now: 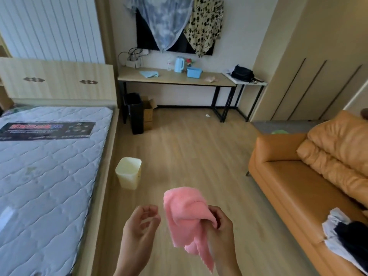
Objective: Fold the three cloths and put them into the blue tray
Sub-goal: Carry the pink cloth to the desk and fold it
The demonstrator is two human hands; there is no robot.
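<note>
Dangling crumpled, pink cloth (186, 214) in right hand (221, 228).

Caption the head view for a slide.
Right hand grips a pink cloth mid-room, left hand empty; blue tray sits on the far desk.

Pale wood floor (189, 148) fills the middle. A bare quilted mattress (49, 166) lies at left, an orange sofa (298, 176) at right. At top centre a long surface (175, 79) stands against the cream wall (239, 36), under a dark screen (143, 34). A cream bin (128, 173) stands beside the mattress.
</note>
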